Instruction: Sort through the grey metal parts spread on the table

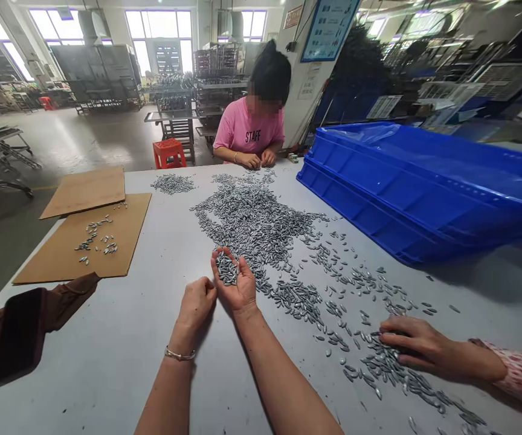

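Observation:
My right hand [237, 289] is palm up and cupped around a handful of small silver-grey oval pieces [227, 269], with the thumb raised at its side. Close beside it, my left hand [198, 303] is closed, knuckles up, with its fingertips curled near the heel of the right hand. What the left fingers hold, if anything, is hidden. Just beyond both hands spreads a large pile of the same oval pieces [252, 220] on the white tabletop [165, 241]. A trail of loose pieces runs from it toward the lower right.
A co-worker's hand [424, 345] touches pieces at the right. Opposite, a person in a pink shirt [249, 130] handles pieces. Stacked blue crates [406, 187] stand at the right. On the left lie cardboard sheets [107, 235], brown cloth [68, 299] and a phone [19, 335].

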